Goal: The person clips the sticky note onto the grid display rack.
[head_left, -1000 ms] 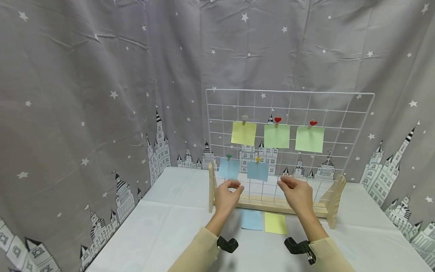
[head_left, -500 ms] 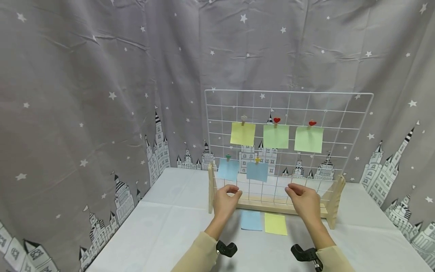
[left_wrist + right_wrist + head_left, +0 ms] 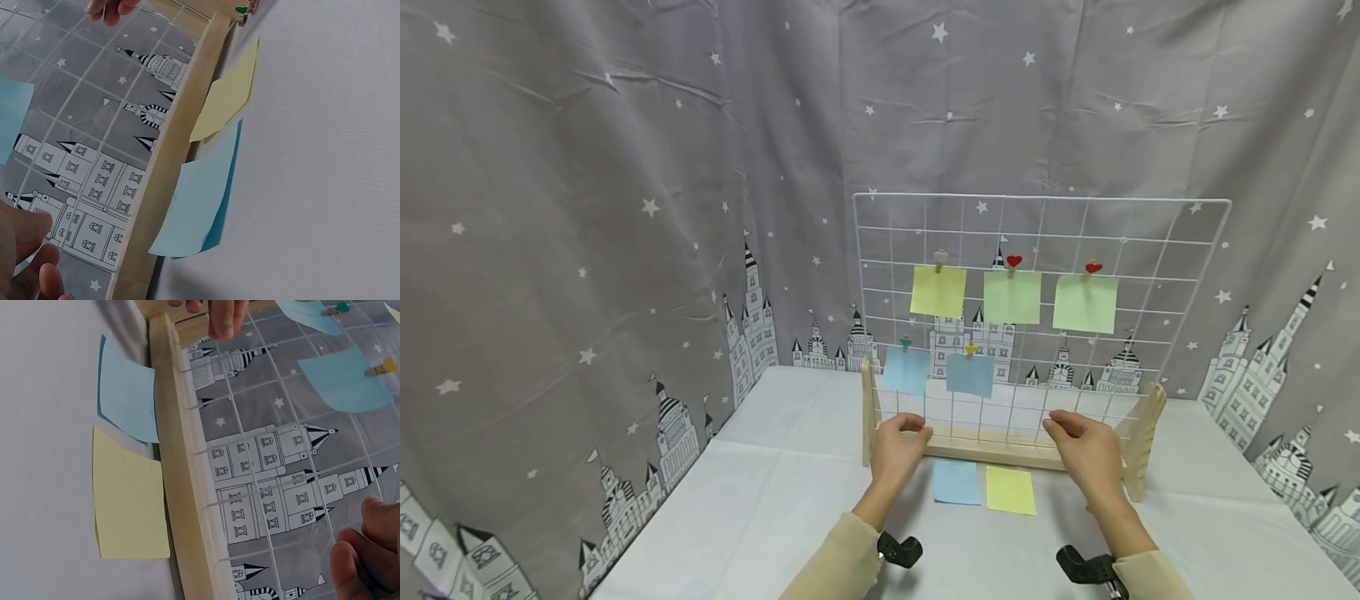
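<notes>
A white wire grid panel (image 3: 1037, 218) stands in a wooden base (image 3: 992, 452). My left hand (image 3: 897, 450) is in front of its lower left, thumb and fingers bent and slightly apart, with nothing visible between them. My right hand (image 3: 1088, 454) hovers before the lower right, fingers loosely curled, also holding nothing visible. Between the hands, on the table, lie blue sticky notes (image 3: 957, 482) and yellow sticky notes (image 3: 1011, 490). Just above my left hand hang two blue notes, one on a green clip (image 3: 906, 342), the other on a yellow clip (image 3: 971, 349).
Higher on the grid, small heart clips hold a yellow note (image 3: 937, 293) and two green notes, one in the middle (image 3: 1012, 298) and one to the right (image 3: 1085, 305). Small decorated clips (image 3: 249, 9) lie by the base's end. A grey castle-print curtain (image 3: 625, 167) surrounds the white table (image 3: 767, 467).
My right hand has moved right and down, away from the blue notes on the grid. My left hand has dropped slightly. The notes and clips have stayed in place.
</notes>
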A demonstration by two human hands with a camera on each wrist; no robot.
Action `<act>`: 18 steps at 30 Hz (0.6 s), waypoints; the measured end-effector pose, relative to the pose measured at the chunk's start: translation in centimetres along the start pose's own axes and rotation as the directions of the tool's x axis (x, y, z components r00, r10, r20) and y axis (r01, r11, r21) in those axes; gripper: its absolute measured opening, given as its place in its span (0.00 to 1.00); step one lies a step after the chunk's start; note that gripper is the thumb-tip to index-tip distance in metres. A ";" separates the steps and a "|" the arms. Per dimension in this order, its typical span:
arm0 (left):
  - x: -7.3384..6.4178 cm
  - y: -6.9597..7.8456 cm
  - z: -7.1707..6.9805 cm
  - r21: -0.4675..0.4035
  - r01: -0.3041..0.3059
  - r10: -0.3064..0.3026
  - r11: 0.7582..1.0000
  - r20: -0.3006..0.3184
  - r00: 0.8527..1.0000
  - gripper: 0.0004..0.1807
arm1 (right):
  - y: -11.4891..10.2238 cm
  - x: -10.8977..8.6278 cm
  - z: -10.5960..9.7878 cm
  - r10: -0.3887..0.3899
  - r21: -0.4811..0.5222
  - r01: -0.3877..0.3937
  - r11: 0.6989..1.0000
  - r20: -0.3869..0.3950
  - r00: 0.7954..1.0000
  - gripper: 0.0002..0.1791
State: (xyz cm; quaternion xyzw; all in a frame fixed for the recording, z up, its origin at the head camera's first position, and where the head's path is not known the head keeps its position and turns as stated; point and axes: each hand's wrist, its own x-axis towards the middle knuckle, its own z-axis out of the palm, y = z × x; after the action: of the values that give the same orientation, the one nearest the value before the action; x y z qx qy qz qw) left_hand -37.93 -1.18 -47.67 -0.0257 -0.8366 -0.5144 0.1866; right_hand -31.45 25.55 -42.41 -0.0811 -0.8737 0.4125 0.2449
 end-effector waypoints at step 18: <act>-0.6 -1.4 0.5 0.026 0.038 -0.041 0.999 0.107 0.993 0.11 | 2.4 -1.1 -0.8 0.035 -0.033 -0.035 0.999 0.001 0.999 0.18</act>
State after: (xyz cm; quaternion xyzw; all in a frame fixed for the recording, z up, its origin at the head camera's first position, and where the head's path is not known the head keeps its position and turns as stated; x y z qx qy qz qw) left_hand -37.83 -1.32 -49.25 -0.0346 -0.8518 -0.5060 0.1314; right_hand -30.23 27.30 -44.21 -0.1000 -0.8791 0.4022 0.2354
